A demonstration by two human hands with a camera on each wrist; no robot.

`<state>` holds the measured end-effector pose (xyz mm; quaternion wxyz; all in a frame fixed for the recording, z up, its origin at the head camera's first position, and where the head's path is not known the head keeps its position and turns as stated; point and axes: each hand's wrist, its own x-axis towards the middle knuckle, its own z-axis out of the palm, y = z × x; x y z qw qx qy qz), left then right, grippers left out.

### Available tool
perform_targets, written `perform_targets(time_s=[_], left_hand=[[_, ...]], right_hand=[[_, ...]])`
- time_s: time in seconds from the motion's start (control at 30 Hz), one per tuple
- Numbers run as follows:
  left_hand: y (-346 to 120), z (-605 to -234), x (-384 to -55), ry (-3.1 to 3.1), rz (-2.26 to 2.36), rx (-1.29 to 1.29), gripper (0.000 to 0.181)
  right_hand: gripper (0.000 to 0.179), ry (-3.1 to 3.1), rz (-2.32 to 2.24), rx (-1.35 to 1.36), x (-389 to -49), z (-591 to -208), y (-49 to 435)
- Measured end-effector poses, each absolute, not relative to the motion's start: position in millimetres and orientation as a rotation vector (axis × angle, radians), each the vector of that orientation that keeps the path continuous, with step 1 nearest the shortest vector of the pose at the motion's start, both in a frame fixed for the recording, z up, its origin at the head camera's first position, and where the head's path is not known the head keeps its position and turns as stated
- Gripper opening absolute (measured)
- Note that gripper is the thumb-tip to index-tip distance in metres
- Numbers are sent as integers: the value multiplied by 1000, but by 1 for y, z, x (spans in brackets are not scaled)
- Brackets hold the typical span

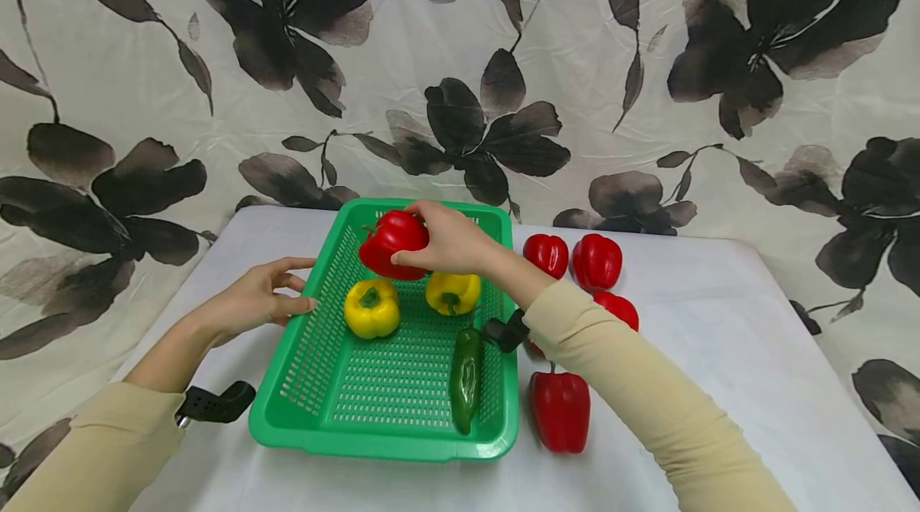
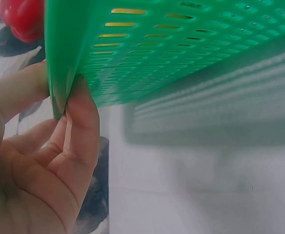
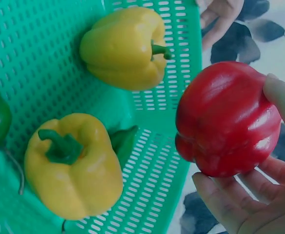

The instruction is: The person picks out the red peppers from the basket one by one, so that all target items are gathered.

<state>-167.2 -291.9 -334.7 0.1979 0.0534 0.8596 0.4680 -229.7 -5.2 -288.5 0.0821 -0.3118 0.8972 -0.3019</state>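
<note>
My right hand [image 1: 456,242] holds a red bell pepper [image 1: 391,244] over the far part of a green perforated basket [image 1: 384,450]. In the right wrist view its thumb and fingers curve round the pepper's sides. The left hand [image 2: 40,156] pinches the basket's left rim between thumb and fingers. Inside the basket lie two yellow bell peppers, one at the left [image 1: 371,309] and one at the right [image 1: 453,294]. A long green chili pepper [image 1: 465,380] rests along the right wall. Part of another green pepper [image 3: 125,145] shows behind a yellow one in the right wrist view.
Several red bell peppers lie on the white-covered table [image 1: 690,384] right of the basket, one near the front [image 1: 560,412] and others farther back [image 1: 597,262]. My right forearm partly hides some. Flower-patterned cloth [image 1: 611,105] hangs behind the table.
</note>
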Motion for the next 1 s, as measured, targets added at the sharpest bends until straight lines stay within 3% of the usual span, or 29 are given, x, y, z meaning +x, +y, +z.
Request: perform_targets(time_s=[0.33,1.0], left_hand=[[-291,-333,-166,2418,1295,147,79],[-291,-334,-166,2419,1293,148,78]], right_hand=[[72,2760,-785,-939,-217,-281,20],[66,2856,-957,-867,-190,-278,77]])
